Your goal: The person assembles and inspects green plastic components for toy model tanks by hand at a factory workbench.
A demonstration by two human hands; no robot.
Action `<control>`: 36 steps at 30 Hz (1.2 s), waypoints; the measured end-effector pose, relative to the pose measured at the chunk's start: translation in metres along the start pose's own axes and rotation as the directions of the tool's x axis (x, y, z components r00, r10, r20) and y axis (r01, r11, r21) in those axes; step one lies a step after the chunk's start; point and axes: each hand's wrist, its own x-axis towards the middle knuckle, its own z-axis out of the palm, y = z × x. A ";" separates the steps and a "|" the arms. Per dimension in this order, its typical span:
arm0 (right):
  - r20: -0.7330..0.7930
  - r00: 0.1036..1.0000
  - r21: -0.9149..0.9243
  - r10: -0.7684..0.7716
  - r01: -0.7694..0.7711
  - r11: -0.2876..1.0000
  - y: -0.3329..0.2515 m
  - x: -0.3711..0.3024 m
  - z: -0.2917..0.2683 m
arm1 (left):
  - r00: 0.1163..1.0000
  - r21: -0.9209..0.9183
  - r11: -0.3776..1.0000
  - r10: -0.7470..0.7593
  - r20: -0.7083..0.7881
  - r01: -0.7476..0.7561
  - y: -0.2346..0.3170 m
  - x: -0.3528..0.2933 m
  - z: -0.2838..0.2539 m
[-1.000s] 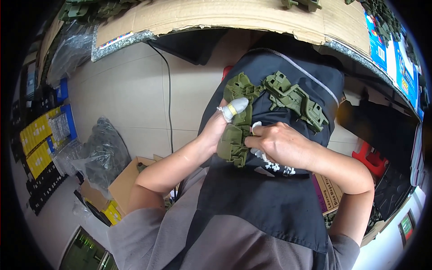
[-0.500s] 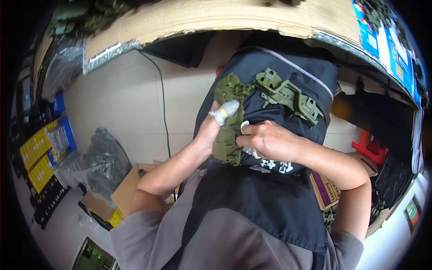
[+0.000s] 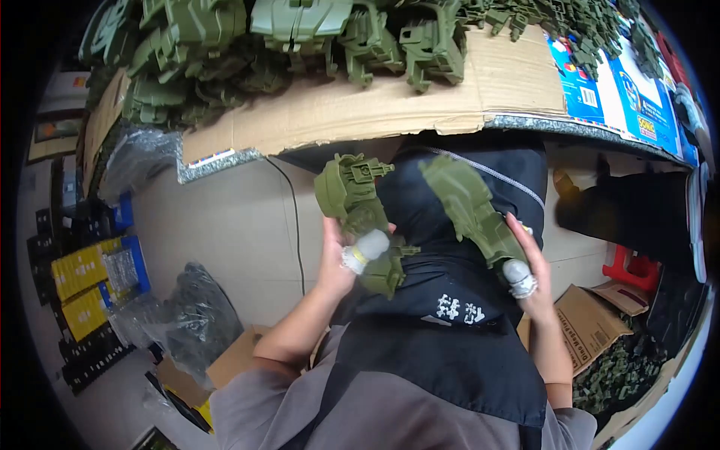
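Over the black apron (image 3: 420, 300) on my lap, each hand holds an olive-green moulded plastic part. My left hand (image 3: 337, 259) is closed round the left plastic part (image 3: 349, 191), a long piece with a rounded upper end and small prongs; its thumb, in a white wrap with a yellow band, presses across the middle. On the right, my right hand (image 3: 534, 274) grips the lower end of the other plastic part (image 3: 472, 202), which shows its smooth, curved outer side. That thumb is wrapped in white too. The two parts are apart, and the right fingers are partly hidden behind the part.
Ahead, a cardboard-covered table edge (image 3: 420, 112) carries heaps of green plastic parts (image 3: 292, 30). A black cable (image 3: 294, 217) hangs to the floor at left, near a grey plastic bag (image 3: 199, 315) and yellow boxes (image 3: 82, 289). At right are a red plastic stool (image 3: 634, 266) and a cardboard box (image 3: 592, 326).
My right hand has moved from beside the left part and picked up the other part off my lap, turning it over. The left part has shifted left and tilted. The view shows more of the table.
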 end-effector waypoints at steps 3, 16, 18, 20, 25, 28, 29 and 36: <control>-0.013 0.995 0.041 -0.098 0.099 0.994 -0.008 0.012 0.044 | 0.996 0.058 0.994 0.094 -0.008 -0.093 -0.007 0.001 0.016; 0.264 0.959 -0.060 -0.099 0.119 0.991 -0.013 0.014 0.065 | 0.920 0.048 0.954 0.297 -0.254 -0.295 -0.020 0.000 0.031; 0.177 0.982 0.332 -0.070 0.007 0.943 0.002 0.016 0.064 | 0.944 -0.014 0.952 0.303 -0.133 -0.307 -0.016 0.001 0.022; 0.306 0.922 0.727 0.238 -0.388 0.567 0.001 0.016 0.072 | 0.948 0.053 0.960 0.280 -0.149 -0.275 -0.018 -0.001 0.020; 0.382 0.895 0.604 0.228 -0.429 0.671 0.004 0.028 0.058 | 0.775 0.015 0.792 0.600 -0.199 -0.610 0.001 0.010 0.035; 0.166 0.986 -0.018 -0.002 0.005 1.000 0.009 0.035 0.035 | 0.445 0.371 0.449 0.890 -0.102 -0.813 0.042 0.008 0.038; 0.210 0.977 -0.095 0.039 -0.019 0.995 0.005 0.036 0.030 | 0.611 0.724 0.211 0.712 0.346 -0.657 0.062 0.000 0.050; 0.351 0.930 -0.337 -0.106 0.231 0.913 0.017 0.021 0.035 | 0.720 0.783 0.172 -0.314 0.619 -0.598 0.019 0.025 0.044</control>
